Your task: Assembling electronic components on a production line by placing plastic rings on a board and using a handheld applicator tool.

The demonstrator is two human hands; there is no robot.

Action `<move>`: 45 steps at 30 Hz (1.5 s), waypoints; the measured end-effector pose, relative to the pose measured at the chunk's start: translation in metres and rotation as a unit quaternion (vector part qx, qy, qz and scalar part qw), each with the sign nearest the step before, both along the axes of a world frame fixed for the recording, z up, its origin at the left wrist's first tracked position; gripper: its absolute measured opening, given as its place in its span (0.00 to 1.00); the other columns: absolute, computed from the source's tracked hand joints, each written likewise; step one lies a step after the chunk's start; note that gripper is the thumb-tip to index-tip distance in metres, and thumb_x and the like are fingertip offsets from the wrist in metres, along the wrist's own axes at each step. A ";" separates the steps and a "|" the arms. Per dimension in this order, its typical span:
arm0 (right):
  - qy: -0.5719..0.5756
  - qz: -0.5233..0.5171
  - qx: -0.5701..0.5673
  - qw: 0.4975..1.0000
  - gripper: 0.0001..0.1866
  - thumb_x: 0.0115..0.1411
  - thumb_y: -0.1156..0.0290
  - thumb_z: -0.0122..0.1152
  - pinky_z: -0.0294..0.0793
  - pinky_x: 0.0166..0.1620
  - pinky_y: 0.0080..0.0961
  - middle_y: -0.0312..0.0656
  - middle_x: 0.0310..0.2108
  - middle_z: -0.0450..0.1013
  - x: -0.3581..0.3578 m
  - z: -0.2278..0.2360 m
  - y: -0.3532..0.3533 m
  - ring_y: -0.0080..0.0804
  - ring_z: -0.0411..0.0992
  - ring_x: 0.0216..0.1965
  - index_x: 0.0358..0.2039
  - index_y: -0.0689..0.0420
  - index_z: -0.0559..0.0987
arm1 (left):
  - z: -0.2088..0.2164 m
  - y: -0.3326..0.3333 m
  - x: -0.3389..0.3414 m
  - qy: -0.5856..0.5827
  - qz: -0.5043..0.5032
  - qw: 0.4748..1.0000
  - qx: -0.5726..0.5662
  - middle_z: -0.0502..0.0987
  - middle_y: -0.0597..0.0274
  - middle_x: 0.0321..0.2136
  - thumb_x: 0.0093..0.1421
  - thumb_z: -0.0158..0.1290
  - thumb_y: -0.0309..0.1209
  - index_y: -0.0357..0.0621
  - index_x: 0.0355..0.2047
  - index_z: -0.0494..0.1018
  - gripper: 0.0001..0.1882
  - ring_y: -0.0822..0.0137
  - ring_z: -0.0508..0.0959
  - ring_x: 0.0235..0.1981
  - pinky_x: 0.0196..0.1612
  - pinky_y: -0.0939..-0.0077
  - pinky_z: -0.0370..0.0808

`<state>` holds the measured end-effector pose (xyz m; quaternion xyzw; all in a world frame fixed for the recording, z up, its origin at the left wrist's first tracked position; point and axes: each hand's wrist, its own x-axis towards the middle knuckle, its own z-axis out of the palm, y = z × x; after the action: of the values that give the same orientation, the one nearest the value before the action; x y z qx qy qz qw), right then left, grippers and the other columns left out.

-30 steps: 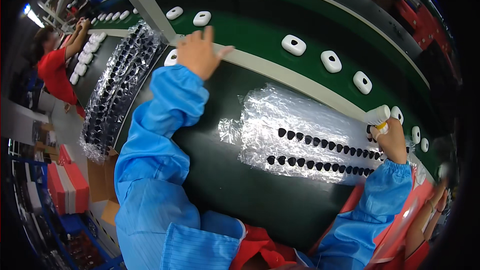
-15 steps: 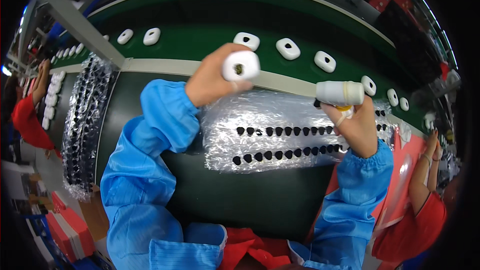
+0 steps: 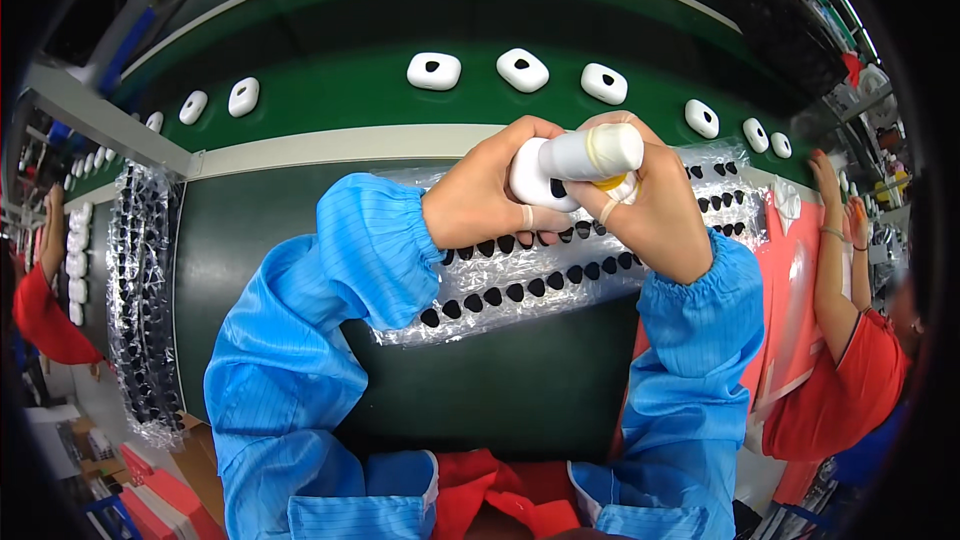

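Note:
In front of me my left hand (image 3: pixel 490 185) is closed round a white rounded plastic case (image 3: pixel 525 178), tilted up. My right hand (image 3: pixel 655 195) grips a pale cylindrical bottle (image 3: pixel 592 153) with a yellow part (image 3: pixel 610 182) beneath it, and its fingers meet the case. A small black patch shows on the case beside the right fingertips; whether it is a loose piece or fixed there I cannot tell. Below both hands lies a clear plastic sheet (image 3: pixel 400 330) bearing rows of black rounded pieces (image 3: pixel 492 296). My hands and the bottle hide part of it.
Beyond the pale rail (image 3: pixel 330 148), several white cases (image 3: pixel 433 71) with black spots sit on a green belt (image 3: pixel 330 90). Another sheet of black pieces (image 3: pixel 140 290) stands at left. Pink sheets (image 3: pixel 780 310) lie at right. People in red (image 3: pixel 840 390) work on both sides.
My hands have come together: the right moved left with the bottle, and the left moved slightly right with the case. The cases on the belt appear further left.

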<state>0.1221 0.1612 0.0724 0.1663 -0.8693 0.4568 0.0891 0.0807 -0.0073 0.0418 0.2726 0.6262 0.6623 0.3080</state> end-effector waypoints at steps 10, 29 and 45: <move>0.131 -0.017 -0.118 0.984 0.20 0.44 0.76 0.63 0.74 0.34 0.23 0.45 0.33 0.71 0.008 0.003 -0.020 0.34 0.73 0.36 0.38 0.61 0.68 | -0.003 -0.013 -0.011 0.025 0.055 0.998 0.011 0.69 0.61 0.29 0.47 0.57 0.27 0.45 0.44 0.61 0.24 0.76 0.70 0.19 0.18 0.83 0.70; -0.039 -0.166 0.233 0.958 0.12 0.40 0.74 0.65 0.70 0.34 0.26 0.47 0.25 0.74 -0.022 -0.009 0.049 0.34 0.73 0.29 0.28 0.64 0.77 | -0.088 -0.110 -0.142 0.352 0.390 0.590 -0.613 0.65 0.53 0.47 0.51 0.40 0.60 0.52 0.52 0.61 0.34 0.53 0.62 0.51 0.50 0.48 0.55; -0.263 -0.161 0.241 0.920 0.17 0.41 0.71 0.63 0.70 0.21 0.23 0.47 0.23 0.73 -0.035 -0.006 0.061 0.32 0.71 0.19 0.32 0.67 0.75 | -0.073 -0.186 -0.158 0.167 0.427 0.853 -0.252 0.71 0.54 0.40 0.41 0.60 0.29 0.42 0.47 0.64 0.31 0.61 0.74 0.39 0.45 0.72 0.69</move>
<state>0.0875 0.2225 0.0666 -0.0857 -0.9604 0.2402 -0.1127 -0.0777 -0.1930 -0.0307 -0.0018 0.8683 0.4928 -0.0557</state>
